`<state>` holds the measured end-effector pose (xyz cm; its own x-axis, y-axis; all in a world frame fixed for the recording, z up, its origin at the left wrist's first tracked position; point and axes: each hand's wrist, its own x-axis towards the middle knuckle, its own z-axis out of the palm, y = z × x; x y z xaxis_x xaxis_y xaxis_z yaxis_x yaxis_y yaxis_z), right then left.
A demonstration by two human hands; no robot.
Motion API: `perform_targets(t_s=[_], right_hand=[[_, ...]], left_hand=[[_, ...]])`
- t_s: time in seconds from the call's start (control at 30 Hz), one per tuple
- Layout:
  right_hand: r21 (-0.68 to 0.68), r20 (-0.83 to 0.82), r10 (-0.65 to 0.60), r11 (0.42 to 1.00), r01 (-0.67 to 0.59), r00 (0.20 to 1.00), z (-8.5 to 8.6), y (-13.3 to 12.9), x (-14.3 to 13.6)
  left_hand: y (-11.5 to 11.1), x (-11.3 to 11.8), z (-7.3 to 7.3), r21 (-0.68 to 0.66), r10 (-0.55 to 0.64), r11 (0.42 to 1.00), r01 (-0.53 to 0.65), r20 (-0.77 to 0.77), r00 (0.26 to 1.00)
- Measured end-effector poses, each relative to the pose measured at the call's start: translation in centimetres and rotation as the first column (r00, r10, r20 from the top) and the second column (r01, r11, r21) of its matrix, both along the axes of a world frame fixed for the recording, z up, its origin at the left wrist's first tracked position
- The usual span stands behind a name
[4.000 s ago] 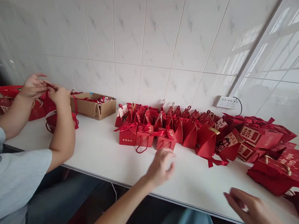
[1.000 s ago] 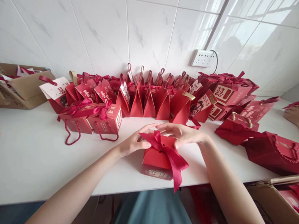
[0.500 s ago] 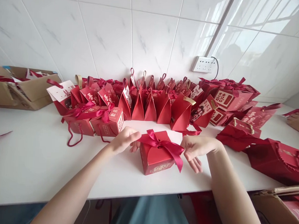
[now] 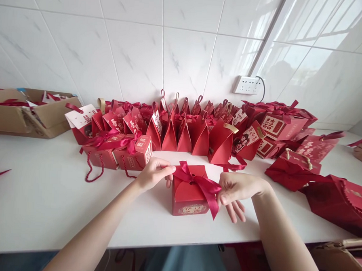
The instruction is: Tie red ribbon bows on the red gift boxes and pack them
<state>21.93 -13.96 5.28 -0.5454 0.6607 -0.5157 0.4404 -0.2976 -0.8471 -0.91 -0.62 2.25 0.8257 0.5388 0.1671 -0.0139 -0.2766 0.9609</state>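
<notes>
A red gift box (image 4: 190, 192) stands upright on the white table in front of me, with a gold pattern on its near face. A dark pink ribbon (image 4: 207, 185) is tied in a bow on its lid. My left hand (image 4: 155, 173) pinches the ribbon's left end between thumb and forefinger at the box's upper left. On the other side, my right hand (image 4: 237, 193) has its thumb and forefinger closed at the right loop of the bow. Its other fingers stretch downward, and the exact grip there is partly hidden.
Behind are rows of red peaked boxes (image 4: 200, 138). Two boxes with rope handles (image 4: 133, 151) stand left, and an open cardboard carton (image 4: 53, 118) lies farther left. Stacked red boxes (image 4: 281, 124) and red bags (image 4: 338, 200) fill the right. A power strip (image 4: 247, 85) is on the tiled wall.
The gift box has turned slightly, so its patterned face points more squarely at me. Both hands stay at the ribbon. The whole view has shifted a little downward in the picture.
</notes>
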Motion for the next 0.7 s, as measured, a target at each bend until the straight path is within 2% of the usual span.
perform_targets(t_s=[0.1,0.2,0.3,0.37,0.47,0.57,0.7], right_hand=[[-0.008,0.033,-0.032,0.999,0.032,0.999,0.1,-0.1,-0.9],[-0.017,0.023,0.025,1.0,-0.024,0.999,0.1,-0.3,-0.9],[-0.036,-0.04,0.099,0.994,-0.101,0.994,0.0,-0.4,-0.6],[-0.02,-0.094,0.102,0.994,-0.104,0.99,-0.2,-0.3,-0.6],[0.062,-0.137,-0.026,0.997,0.035,0.99,-0.7,0.0,-0.9],[0.147,-0.109,-0.16,0.974,0.175,0.981,-1.3,0.5,-1.4],[0.161,-0.075,-0.223,0.959,0.232,0.972,-1.6,0.9,-2.0]], left_hand=[[0.0,0.1,-0.5,0.1,0.063,0.993,-0.067,0.045,0.997],[-0.2,0.1,-1.1,0.245,0.172,0.947,-0.21,0.168,0.971],[-0.4,-0.1,-1.4,0.245,0.239,0.926,-0.288,0.21,0.948],[-0.4,-0.2,-1.3,0.217,0.27,0.924,-0.315,0.212,0.939],[-0.3,-0.3,-1.2,0.18,0.328,0.909,-0.376,0.249,0.911],[-0.1,-0.4,-1.1,0.153,0.385,0.887,-0.436,0.277,0.88],[0.0,-0.4,-1.3,0.158,0.407,0.875,-0.459,0.274,0.871]])
